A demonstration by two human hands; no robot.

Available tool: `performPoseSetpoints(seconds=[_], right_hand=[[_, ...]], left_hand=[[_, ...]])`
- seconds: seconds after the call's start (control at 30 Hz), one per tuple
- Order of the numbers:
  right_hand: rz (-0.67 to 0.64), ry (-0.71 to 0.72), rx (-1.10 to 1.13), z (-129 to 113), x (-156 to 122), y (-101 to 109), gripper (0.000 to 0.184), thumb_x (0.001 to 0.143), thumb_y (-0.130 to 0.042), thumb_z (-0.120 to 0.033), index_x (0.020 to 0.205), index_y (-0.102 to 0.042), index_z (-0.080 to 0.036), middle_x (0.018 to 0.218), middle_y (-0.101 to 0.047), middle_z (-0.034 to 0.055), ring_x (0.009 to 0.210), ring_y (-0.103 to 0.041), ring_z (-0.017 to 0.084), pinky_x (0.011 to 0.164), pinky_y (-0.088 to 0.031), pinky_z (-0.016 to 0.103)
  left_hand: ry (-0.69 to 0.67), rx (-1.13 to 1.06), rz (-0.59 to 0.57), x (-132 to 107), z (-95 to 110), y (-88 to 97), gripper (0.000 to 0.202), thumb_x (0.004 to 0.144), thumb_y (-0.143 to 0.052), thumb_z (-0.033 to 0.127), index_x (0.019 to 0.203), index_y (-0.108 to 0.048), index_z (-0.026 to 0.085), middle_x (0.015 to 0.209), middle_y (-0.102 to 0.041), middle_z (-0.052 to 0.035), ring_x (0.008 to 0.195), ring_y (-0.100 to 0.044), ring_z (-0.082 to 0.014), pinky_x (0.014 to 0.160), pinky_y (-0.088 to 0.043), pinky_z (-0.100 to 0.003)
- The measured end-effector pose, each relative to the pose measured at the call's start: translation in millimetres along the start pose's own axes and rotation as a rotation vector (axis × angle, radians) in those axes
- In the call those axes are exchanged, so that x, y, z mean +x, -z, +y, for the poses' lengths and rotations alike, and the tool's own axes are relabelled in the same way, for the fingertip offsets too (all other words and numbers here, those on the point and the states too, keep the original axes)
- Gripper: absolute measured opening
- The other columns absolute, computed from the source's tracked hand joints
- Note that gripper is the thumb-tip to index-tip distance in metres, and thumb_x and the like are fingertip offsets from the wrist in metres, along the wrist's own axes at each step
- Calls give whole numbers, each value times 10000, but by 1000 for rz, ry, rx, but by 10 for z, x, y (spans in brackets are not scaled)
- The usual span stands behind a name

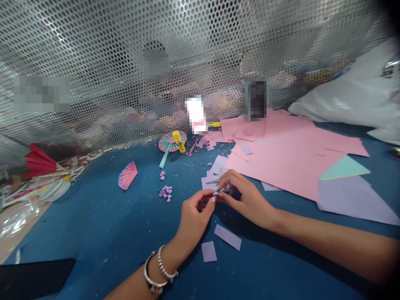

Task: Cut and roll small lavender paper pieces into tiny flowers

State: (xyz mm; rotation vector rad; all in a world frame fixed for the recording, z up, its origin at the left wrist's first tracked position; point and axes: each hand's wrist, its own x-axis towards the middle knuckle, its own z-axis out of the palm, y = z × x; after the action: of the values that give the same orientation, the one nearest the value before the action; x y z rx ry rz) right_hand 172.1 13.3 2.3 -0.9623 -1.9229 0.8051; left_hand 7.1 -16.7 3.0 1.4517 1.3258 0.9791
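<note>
Just below the middle of the frame the two hands meet over the blue table top [93,225]. The left hand [195,212] comes up from the bottom edge, with a silver bangle and bead bracelet [159,271] on its wrist, and its thumb and forefinger are pinched narrow. The right hand [246,196] reaches in from the lower right, its fingertips closed against the left's. Between them they hold a small lilac scrap of paper [218,191], together with what looks like a thin pale green strip [214,181], though it is too small to be sure.

Under the hands lie pale lilac paper offcuts [215,168]. Closer to the bottom edge, two lilac paper rectangles [227,236] lie flat on the table, near each other. Left of the hands sits a little heap of lilac paper bits [166,192], and further left a pink pleated paper fan [127,175].

Above the hands, a round pink and teal paper fan [167,143] lies with a yellow glue stick [179,141] across it. Large pink paper sheets [281,158] spread to the right, with a teal paper triangle [343,167] and a big lilac paper sheet [353,200] at their right end. A white plastic bag [353,96] fills the upper right. At the left edge a red pleated paper fan [39,161] rests among scraps. A perforated metal screen [109,62] closes off the top of the frame.
</note>
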Motion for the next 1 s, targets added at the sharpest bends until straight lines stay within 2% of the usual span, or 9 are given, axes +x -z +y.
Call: performPoseSetpoints(seconds=[0.27, 0.5, 0.7, 1.0], right_hand=[[3, 57, -32, 5, -8, 3, 130, 793, -504, -92, 829, -538, -213, 894, -524, 33, 841, -529, 157, 722, -464, 300], [-9, 50, -37, 0, -3, 13, 142, 797, -506, -76, 826, -545, -209, 895, -514, 33, 839, -527, 156, 734, -461, 300], [-12, 75, -50, 5, -11, 7, 167, 790, -496, -63, 840, -546, -215, 904, -520, 36, 843, -527, 160, 723, -465, 303], [1, 31, -25, 14, -14, -2, 114, 815, -521, -105, 843, -549, -212, 902, -530, 34, 860, -525, 163, 733, -457, 311]], left_hand=[[21, -63, 5, 13, -31, 6, 224, 821, -552, 298, 948, -659, 148, 893, -709, -78, 772, -639, -187, 630, -491, -256], [24, -102, -9, 17, 8, 26, 204, 830, -538, 271, 942, -655, 146, 829, -716, -62, 709, -638, -161, 596, -480, -230], [23, -88, 3, 11, 29, 23, 241, 838, -524, 306, 942, -665, 141, 808, -720, -63, 731, -649, -179, 581, -486, -234], [32, -131, 21, 32, 13, 7, 249, 818, -569, 312, 953, -695, 145, 787, -727, -57, 697, -649, -170, 577, -487, -231]])
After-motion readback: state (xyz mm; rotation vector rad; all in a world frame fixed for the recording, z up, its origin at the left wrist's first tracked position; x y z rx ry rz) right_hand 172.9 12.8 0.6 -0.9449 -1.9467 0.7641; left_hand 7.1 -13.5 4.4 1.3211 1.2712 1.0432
